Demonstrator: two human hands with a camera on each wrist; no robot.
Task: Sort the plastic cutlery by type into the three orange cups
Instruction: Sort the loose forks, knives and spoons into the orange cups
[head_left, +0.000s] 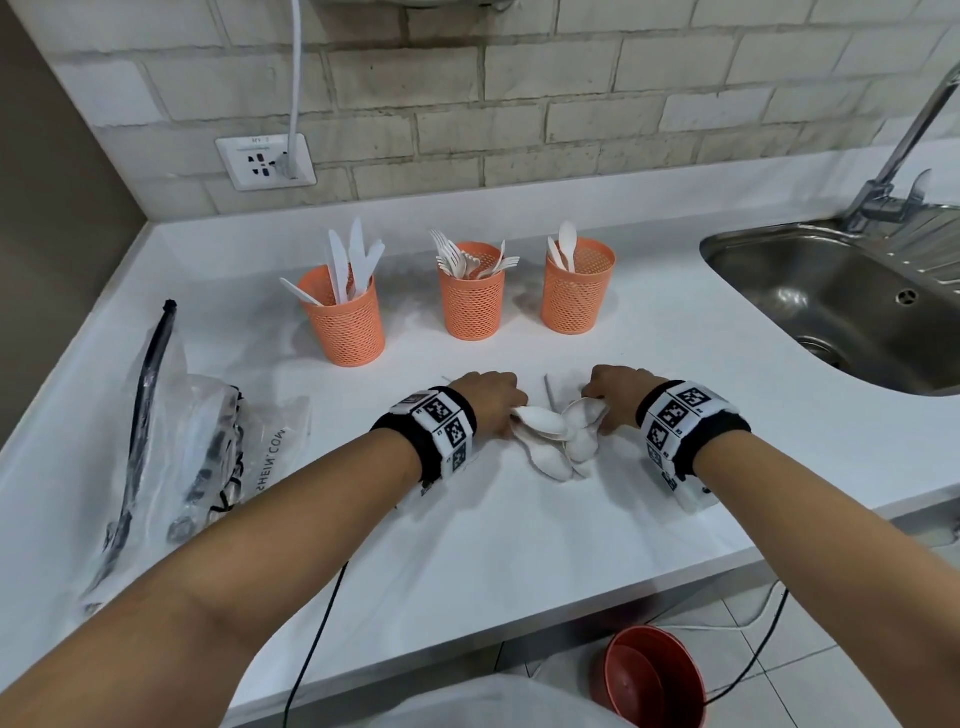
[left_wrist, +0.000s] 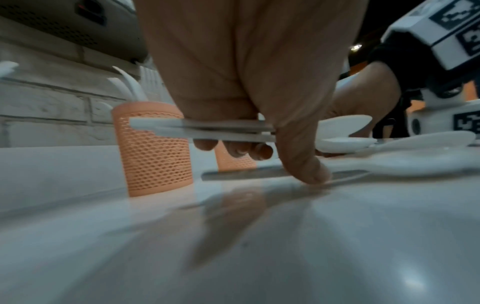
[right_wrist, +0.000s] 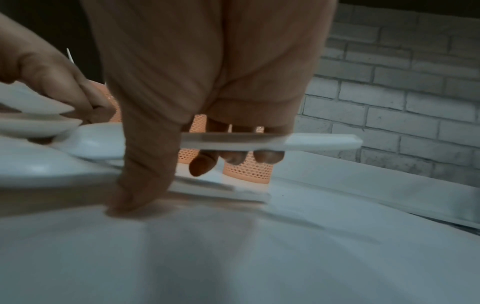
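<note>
Mostly the sorting looks done. The white counter (head_left: 519, 519) fills the frame, with a steel sink (head_left: 831, 291) at upper right and a plastic bag (head_left: 197, 447) at left. Across the upper middle stand the three cups: the left cup (head_left: 345, 322) holds knives, the middle cup (head_left: 471, 299) forks, the right cup (head_left: 576, 293) only a few spoons. What is left, as far as I can see, is one heap of spoons (head_left: 558, 434) at centre frame — apparently all one type, bound for the right cup. Both hands are on it: the left hand (head_left: 491, 400) has its fingers curled round a couple of spoon handles, thumb tip on the counter, and the right hand (head_left: 615, 395) likewise pinches a handle — spoons lifted just off the surface.
</note>
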